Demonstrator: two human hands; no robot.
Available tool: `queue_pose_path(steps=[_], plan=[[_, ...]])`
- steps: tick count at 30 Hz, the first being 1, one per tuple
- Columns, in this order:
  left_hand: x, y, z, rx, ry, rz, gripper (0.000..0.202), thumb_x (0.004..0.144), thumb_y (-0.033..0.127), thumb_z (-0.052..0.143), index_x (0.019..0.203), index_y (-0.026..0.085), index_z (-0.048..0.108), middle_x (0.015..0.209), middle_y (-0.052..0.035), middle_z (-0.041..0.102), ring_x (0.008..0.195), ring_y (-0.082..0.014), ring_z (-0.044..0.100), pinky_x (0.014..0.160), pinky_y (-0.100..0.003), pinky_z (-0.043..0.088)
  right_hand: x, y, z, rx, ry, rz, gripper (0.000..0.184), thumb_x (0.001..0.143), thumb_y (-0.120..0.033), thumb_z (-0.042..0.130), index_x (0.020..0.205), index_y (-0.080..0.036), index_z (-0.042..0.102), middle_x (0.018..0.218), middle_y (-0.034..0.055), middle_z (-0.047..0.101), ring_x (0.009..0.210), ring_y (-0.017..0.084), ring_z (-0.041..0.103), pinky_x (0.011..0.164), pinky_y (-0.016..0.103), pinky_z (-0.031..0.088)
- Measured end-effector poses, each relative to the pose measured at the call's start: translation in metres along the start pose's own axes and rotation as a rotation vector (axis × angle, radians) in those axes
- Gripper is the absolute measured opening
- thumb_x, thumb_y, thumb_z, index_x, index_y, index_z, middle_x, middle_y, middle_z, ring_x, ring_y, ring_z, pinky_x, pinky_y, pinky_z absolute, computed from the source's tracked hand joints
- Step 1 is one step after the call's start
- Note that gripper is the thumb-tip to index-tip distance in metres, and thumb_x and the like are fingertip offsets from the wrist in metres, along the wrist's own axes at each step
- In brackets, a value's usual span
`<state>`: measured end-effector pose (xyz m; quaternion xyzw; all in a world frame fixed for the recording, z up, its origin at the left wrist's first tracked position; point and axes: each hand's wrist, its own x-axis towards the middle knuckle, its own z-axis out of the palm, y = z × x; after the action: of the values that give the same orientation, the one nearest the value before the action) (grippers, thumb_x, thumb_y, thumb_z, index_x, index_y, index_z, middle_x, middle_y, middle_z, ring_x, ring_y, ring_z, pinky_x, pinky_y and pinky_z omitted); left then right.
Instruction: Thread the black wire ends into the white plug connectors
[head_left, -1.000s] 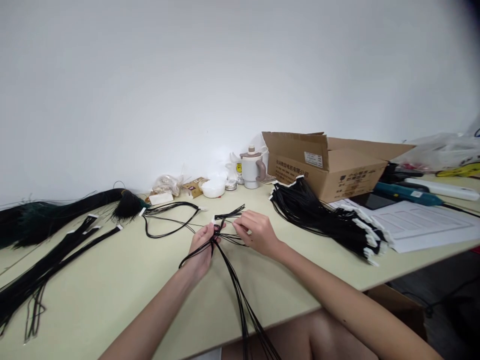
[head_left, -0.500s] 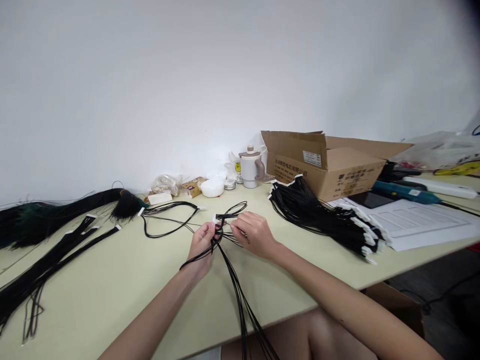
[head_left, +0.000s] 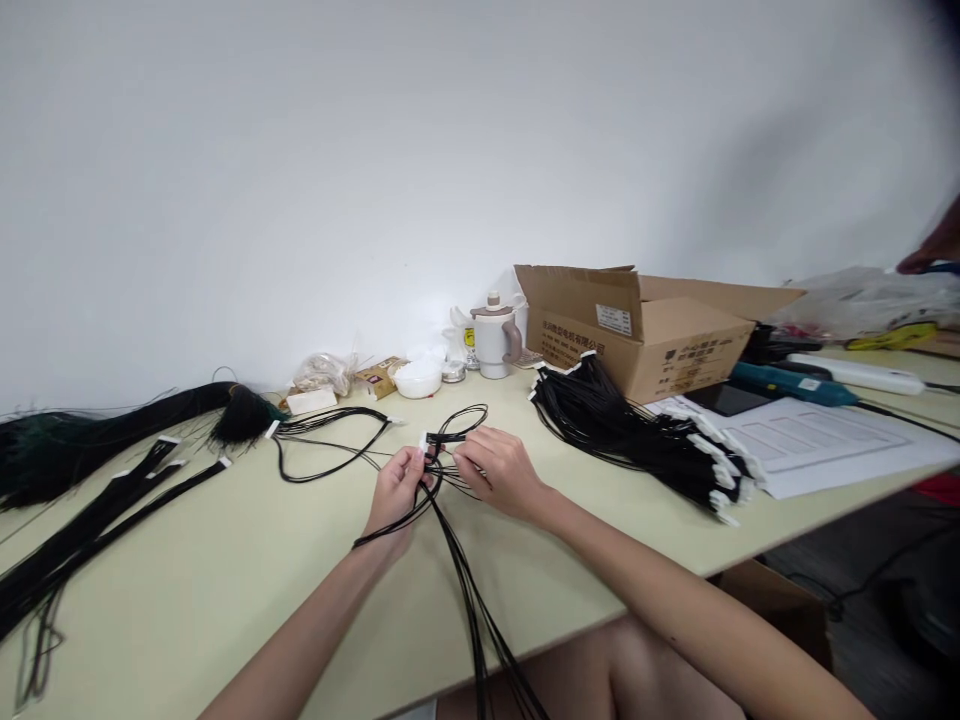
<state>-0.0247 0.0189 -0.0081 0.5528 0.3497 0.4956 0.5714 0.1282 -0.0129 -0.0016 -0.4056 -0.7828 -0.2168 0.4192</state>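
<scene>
My left hand (head_left: 397, 485) is closed on a black wire harness (head_left: 459, 560), pinching it close to a white connector (head_left: 424, 443) that points up. Some of its wires loop over my left wrist, and others hang down past the table's front edge. Just to the right, my right hand (head_left: 501, 470) has its fingers pinched together at the wires near that connector; the fingertips are partly hidden, and a thin black wire seems to be between them. Behind both hands, a wire loop (head_left: 474, 408) sticks up. Left of them lies another black harness (head_left: 281, 465) with white connectors.
Bundles of black wires (head_left: 82, 540) lie at the left. On the right are a pile of harnesses (head_left: 630, 430), an open cardboard box (head_left: 675, 350), a teal tool (head_left: 791, 383) and printed paper (head_left: 832, 440). A mug (head_left: 493, 340) and white bowl (head_left: 418, 377) stand behind.
My hands keep nearly the same pose at the connector, with small finger movements. The view has shifted slightly. Another person's hand has come into sight at the far right edge.
</scene>
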Motion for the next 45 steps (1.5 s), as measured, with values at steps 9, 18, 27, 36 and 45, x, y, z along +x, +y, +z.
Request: queue_pose_path(steps=[9,18,27,36,45], plan=[[0.004,0.001,-0.007,0.214,-0.001,0.070,0.039,0.064,0.052,0.057,0.073,0.014,0.052,0.059,0.0023,0.046,0.057,-0.0065,0.040,0.055,-0.016,0.031,0.005,0.004,-0.001,-0.087,-0.050,-0.016,0.026,0.088,-0.026,0.034,0.076,-0.016,0.055,0.067,0.0022,0.050,0.067,0.012,0.040,0.061,0.025,0.030],[0.003,0.005,-0.008,0.459,-0.058,0.037,0.044,0.062,0.059,0.053,0.074,0.016,0.050,0.065,0.0009,0.050,0.064,-0.0103,0.043,0.061,-0.018,0.031,0.008,0.004,-0.005,-0.081,-0.032,-0.052,0.024,0.087,-0.028,0.038,0.078,-0.016,0.057,0.106,0.0032,0.054,0.094,0.013,0.043,0.080,0.026,0.035],[0.001,0.000,-0.008,0.437,-0.059,0.028,0.041,0.063,0.057,0.054,0.072,0.017,0.050,0.062,0.0026,0.047,0.062,-0.0089,0.040,0.060,-0.017,0.030,0.005,0.004,0.001,-0.019,-0.124,-0.022,0.024,0.088,-0.025,0.036,0.079,-0.017,0.058,0.110,-0.0002,0.055,0.085,0.009,0.047,0.078,0.024,0.036],[-0.004,0.008,0.010,-0.175,0.018,-0.218,0.034,0.055,0.034,0.070,0.074,0.013,0.052,0.070,0.0012,0.055,0.060,-0.0057,0.043,0.056,-0.017,0.038,0.003,0.009,0.001,-0.112,0.049,-0.041,0.020,0.086,-0.026,0.043,0.080,-0.018,0.060,0.110,0.0023,0.055,0.101,0.013,0.045,0.086,0.028,0.036],[-0.002,0.021,0.007,-0.458,0.153,-0.383,0.011,0.078,0.012,0.042,0.072,0.012,0.051,0.065,-0.0004,0.056,0.057,-0.0055,0.053,0.068,-0.022,0.048,-0.006,0.008,0.005,-0.106,0.158,-0.350,0.014,0.084,-0.018,0.047,0.094,-0.021,0.056,0.100,0.0029,0.058,0.101,0.011,0.047,0.087,0.028,0.040]])
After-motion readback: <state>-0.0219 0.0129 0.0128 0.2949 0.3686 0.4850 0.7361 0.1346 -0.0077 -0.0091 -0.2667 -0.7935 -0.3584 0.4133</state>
